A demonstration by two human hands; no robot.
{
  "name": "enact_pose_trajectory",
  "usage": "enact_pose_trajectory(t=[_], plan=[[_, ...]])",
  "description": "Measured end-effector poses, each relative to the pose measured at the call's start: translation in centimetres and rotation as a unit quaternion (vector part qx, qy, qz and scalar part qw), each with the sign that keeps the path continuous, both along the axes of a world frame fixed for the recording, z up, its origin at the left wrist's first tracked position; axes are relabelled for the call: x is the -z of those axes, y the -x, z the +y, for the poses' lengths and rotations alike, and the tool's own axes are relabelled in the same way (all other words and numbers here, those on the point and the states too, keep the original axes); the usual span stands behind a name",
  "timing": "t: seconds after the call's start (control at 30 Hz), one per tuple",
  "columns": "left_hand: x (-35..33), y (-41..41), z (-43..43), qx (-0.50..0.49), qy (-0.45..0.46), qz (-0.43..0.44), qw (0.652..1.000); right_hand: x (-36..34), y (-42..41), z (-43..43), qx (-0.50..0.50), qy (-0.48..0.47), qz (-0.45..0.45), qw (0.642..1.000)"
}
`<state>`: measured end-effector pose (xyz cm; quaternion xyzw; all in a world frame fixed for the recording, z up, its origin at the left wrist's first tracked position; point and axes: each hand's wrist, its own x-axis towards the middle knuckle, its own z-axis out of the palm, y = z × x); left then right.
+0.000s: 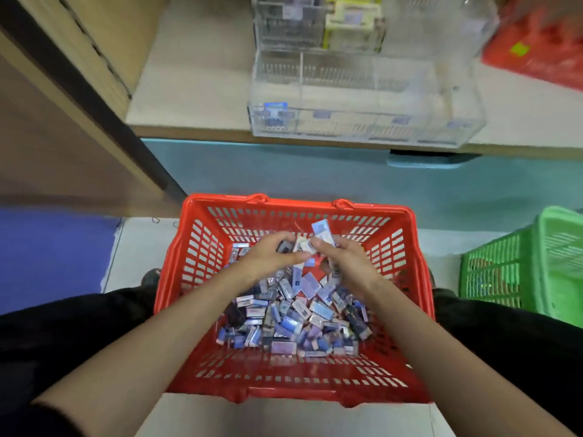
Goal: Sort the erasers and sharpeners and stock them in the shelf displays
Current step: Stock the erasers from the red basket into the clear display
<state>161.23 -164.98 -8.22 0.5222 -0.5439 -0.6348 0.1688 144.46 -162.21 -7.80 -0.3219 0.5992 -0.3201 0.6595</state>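
Head view: over the red basket (192, 247), left hand (268, 257) and right hand (342, 258) each pinch what seem wrapped erasers (304, 246), likely gathering matching ones for the acrylic display (362, 121).

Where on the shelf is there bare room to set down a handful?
Bare shelf lies left of the clear display, up to the wooden side panel. The display's front middle and right compartments look empty. The red basket floor is crowded with small packs.
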Motion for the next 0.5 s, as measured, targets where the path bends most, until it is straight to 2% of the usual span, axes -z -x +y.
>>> enact_pose_trajectory(t=[0.17, 0.3, 0.4, 0.5], plan=[[-7.0, -0.7, -0.1, 0.029, 0.061, 0.005, 0.998, -7.0, 0.3, 0.2, -0.046, 0.078, 0.020, 0.996], [-12.3, -1.0, -0.3, 0.058, 0.061, 0.020, 0.996, -12.4, 0.6, 0.6, -0.084, 0.118, -0.030, 0.989], [-15.7, -1.1, 0.0, 0.056, 0.074, 0.046, 0.995, -15.8, 0.1, 0.8, -0.115, 0.167, 0.008, 0.979], [-18.0, -1.3, 0.1, 0.044, 0.144, 0.026, 0.988, -18.1, -0.4, 0.3, -0.157, 0.176, 0.021, 0.972]])
